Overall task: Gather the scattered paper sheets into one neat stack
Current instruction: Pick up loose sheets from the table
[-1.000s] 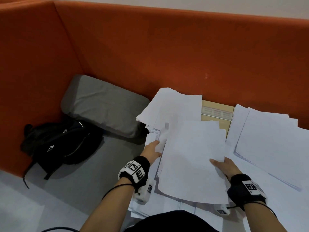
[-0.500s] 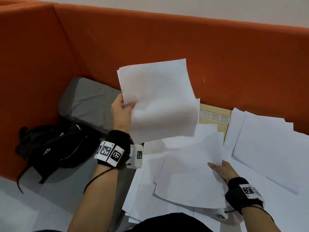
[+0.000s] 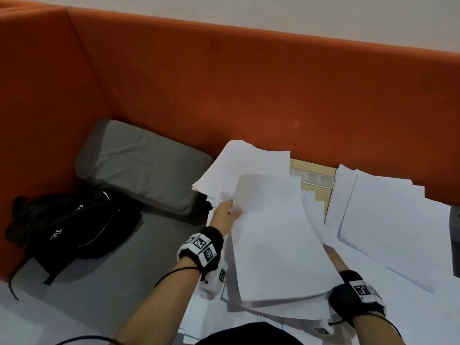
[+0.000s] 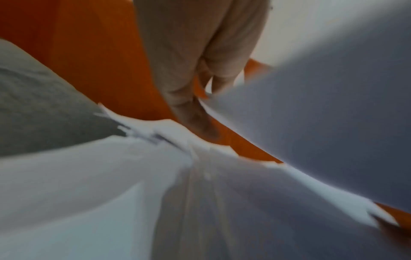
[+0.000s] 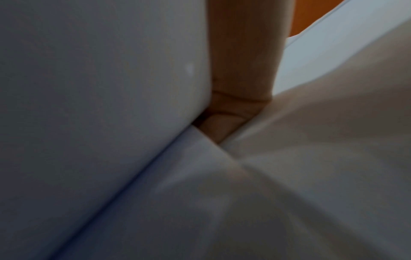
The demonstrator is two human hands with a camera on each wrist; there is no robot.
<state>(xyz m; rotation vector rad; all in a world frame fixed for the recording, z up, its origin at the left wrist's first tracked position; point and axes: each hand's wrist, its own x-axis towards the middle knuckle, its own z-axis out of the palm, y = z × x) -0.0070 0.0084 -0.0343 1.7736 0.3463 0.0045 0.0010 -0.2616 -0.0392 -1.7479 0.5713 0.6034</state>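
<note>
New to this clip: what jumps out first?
The orange sofa back fills the upper frame. Below it, white paper lies in loose piles across the table, and a curved sheaf is held at the centre: the left hand pinches its upper left edge, the right hand is at its right edge, mostly hidden. A black bag sits at far left beside a grey cushion.

The left hand (image 3: 225, 212) has brought its sheet (image 3: 276, 235) down from high onto the near pile (image 3: 286, 310).
</note>
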